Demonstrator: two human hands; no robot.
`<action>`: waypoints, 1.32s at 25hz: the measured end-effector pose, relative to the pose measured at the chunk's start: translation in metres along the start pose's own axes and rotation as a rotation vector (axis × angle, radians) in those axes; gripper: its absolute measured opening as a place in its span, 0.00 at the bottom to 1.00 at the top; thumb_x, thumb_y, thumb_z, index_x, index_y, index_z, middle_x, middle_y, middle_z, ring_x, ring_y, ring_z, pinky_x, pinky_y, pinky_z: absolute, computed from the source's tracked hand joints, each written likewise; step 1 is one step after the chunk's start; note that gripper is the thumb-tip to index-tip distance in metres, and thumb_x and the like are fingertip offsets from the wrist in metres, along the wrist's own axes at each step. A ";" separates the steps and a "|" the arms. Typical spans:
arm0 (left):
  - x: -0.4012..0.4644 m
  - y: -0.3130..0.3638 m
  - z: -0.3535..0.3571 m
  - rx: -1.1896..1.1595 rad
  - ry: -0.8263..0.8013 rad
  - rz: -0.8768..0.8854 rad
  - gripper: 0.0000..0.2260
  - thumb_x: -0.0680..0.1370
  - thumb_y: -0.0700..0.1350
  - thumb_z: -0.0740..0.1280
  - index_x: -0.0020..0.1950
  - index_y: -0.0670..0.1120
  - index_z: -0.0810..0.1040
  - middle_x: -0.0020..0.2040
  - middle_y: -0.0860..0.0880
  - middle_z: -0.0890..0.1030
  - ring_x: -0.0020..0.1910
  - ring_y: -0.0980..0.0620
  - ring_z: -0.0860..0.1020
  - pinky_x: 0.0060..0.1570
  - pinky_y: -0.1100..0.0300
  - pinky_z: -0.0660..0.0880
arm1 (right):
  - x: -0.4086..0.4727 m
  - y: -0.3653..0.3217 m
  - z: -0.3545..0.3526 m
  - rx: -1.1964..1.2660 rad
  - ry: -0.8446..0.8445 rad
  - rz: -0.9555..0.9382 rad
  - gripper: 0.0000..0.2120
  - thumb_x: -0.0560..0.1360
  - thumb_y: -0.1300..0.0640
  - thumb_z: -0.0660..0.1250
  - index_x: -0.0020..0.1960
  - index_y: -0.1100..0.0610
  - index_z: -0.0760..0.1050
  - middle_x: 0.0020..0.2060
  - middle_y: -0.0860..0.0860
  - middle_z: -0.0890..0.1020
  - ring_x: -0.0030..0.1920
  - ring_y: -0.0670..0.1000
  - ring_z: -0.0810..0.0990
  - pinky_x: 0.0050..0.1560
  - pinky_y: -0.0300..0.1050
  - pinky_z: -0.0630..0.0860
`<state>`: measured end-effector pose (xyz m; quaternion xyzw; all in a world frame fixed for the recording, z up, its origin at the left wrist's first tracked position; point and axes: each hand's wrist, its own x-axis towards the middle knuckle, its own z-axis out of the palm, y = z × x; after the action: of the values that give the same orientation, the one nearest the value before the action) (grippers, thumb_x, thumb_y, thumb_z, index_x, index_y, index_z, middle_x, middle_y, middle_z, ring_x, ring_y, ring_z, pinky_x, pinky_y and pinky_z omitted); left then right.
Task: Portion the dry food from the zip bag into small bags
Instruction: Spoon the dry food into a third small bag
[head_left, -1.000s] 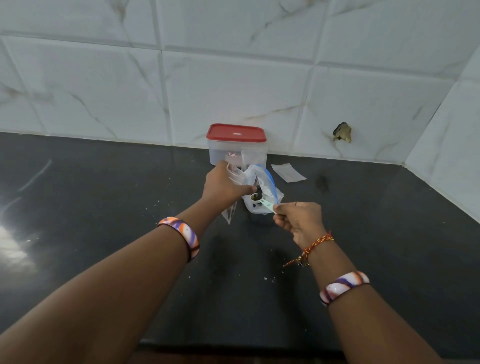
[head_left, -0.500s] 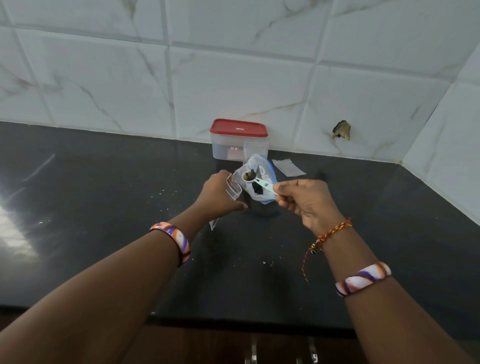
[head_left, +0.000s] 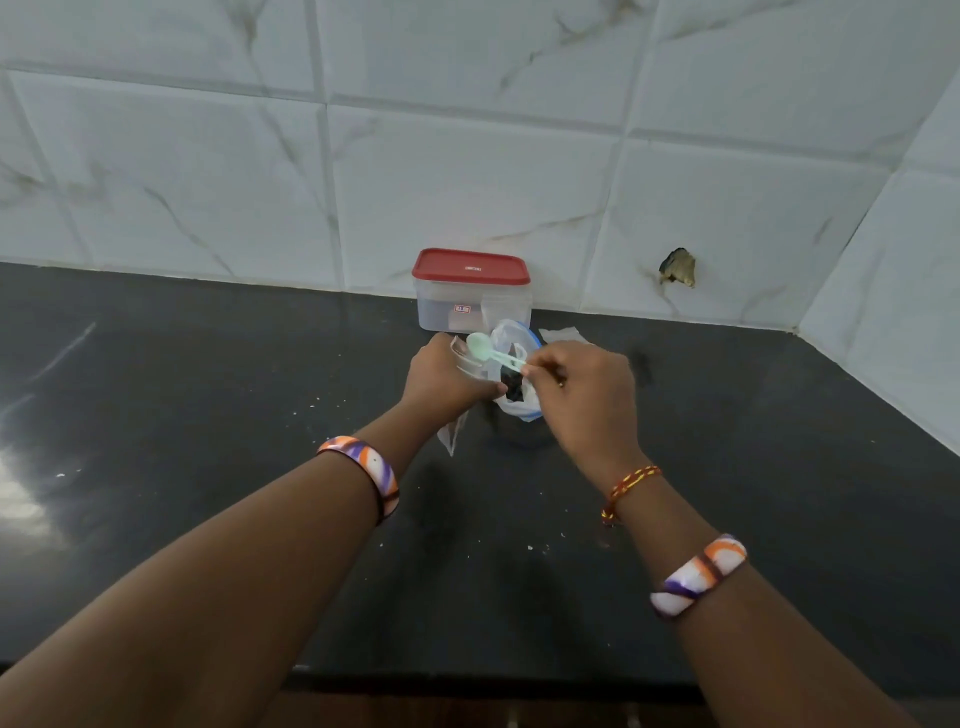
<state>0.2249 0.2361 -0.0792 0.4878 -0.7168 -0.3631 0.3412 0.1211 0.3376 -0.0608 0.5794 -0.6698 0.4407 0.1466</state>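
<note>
1. The counter carries a red-lidded tub far by the wall; the work goes on just near of it.
2. The zip bag, dark food inside, is held up between the hands.
3. The left hand grips a small bag, its mouth up and its tail hanging.
4. The right hand pinches the spoon. A second ago its bowl was in the zip bag; now it has swung left over the small bag, probably tipping a portion in, though blur hides the food.

Glossy dark stone counter, clear plastic zip bag, marbled tiles
</note>
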 end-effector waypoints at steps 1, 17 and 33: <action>0.002 0.001 0.003 -0.025 0.012 -0.020 0.27 0.65 0.46 0.77 0.59 0.41 0.72 0.56 0.45 0.78 0.54 0.49 0.76 0.48 0.60 0.72 | 0.001 0.006 -0.002 0.117 0.013 0.205 0.03 0.70 0.63 0.70 0.39 0.61 0.83 0.33 0.54 0.84 0.34 0.52 0.82 0.38 0.45 0.79; 0.039 0.011 0.015 -0.144 0.123 -0.169 0.08 0.67 0.40 0.72 0.43 0.41 0.77 0.46 0.42 0.81 0.48 0.45 0.80 0.49 0.52 0.79 | 0.039 0.009 0.062 -0.503 -0.448 0.185 0.10 0.78 0.61 0.60 0.56 0.63 0.76 0.53 0.59 0.80 0.55 0.58 0.79 0.51 0.48 0.75; 0.077 0.055 0.052 0.104 -0.143 0.204 0.25 0.65 0.50 0.77 0.56 0.42 0.74 0.48 0.47 0.77 0.49 0.50 0.77 0.47 0.58 0.75 | 0.038 0.068 0.046 0.540 -0.114 1.134 0.07 0.70 0.67 0.71 0.35 0.60 0.76 0.33 0.57 0.80 0.28 0.48 0.76 0.27 0.36 0.76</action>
<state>0.1338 0.1875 -0.0477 0.4021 -0.8030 -0.3229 0.2987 0.0633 0.2736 -0.0888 0.1734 -0.7446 0.5719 -0.2973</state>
